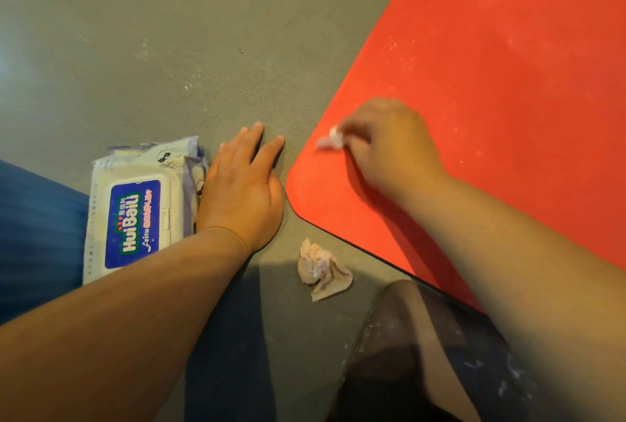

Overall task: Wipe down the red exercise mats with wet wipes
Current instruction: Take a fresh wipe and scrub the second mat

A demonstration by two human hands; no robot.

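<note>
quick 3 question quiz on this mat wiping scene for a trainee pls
1. True or false: the left hand rests on the red mat.
2. The crumpled wipe lies: A) on the mat, B) on the floor by the mat's corner, C) on the wipe pack.
3. Which hand holds the small wipe against the mat?
Key: 1 false, it lies flat on the floor beside the wipe pack. 2 B. 3 the right hand.
</note>
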